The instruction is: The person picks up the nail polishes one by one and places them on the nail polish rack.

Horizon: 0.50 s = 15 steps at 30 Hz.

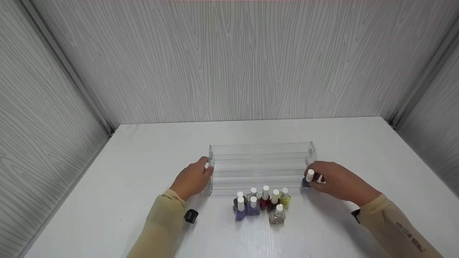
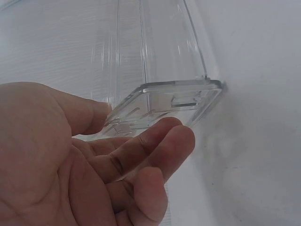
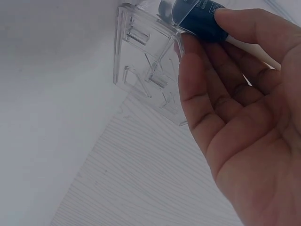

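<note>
A clear stepped acrylic rack (image 1: 258, 166) stands on the white table. My left hand (image 1: 193, 178) holds the rack's left end; in the left wrist view the thumb and fingers (image 2: 174, 146) lie about the clear end panel (image 2: 164, 101). My right hand (image 1: 335, 181) pinches a dark blue nail polish bottle (image 3: 200, 21) with a white cap (image 1: 310, 174), at the right end of the rack's front tier. Whether the bottle's base rests on that tier, I cannot tell. The right fingers are close by the right end panel (image 3: 146, 66).
Several nail polish bottles stand grouped in front of the rack, among them a red one (image 1: 264, 202), a yellow one (image 1: 285, 199), a purple one (image 1: 240, 212) and a glittery one (image 1: 277, 215). Grey wood-grain panels (image 1: 229, 64) enclose the white table (image 1: 107, 200) at the back and sides.
</note>
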Each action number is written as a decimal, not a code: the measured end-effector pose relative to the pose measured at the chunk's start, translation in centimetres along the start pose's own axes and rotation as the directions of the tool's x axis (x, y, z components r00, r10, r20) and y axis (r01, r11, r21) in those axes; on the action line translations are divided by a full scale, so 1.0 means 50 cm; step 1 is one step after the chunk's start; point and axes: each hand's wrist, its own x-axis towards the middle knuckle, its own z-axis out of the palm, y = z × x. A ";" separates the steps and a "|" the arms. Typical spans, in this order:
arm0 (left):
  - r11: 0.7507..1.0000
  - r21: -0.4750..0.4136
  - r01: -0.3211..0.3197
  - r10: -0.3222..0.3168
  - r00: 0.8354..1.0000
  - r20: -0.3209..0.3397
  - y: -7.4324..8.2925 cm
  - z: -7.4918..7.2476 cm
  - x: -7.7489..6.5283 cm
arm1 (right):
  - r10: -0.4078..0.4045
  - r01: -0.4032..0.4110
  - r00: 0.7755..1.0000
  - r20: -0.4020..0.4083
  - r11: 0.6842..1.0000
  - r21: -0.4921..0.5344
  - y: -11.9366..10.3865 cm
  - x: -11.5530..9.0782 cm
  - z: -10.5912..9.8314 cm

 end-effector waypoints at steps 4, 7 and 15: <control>1.000 0.017 0.011 -0.011 1.000 -0.009 0.002 0.001 0.000 | 0.015 -0.015 1.000 -0.004 1.000 -0.006 0.002 0.001 0.005; 1.000 0.027 0.012 -0.011 1.000 -0.010 0.003 0.002 0.001 | -0.006 0.006 1.000 -0.012 1.000 -0.003 0.004 0.000 0.006; 1.000 0.012 0.011 -0.011 1.000 0.003 0.001 0.002 0.002 | 0.044 -0.044 0.999 -0.009 0.999 0.017 0.003 0.004 0.009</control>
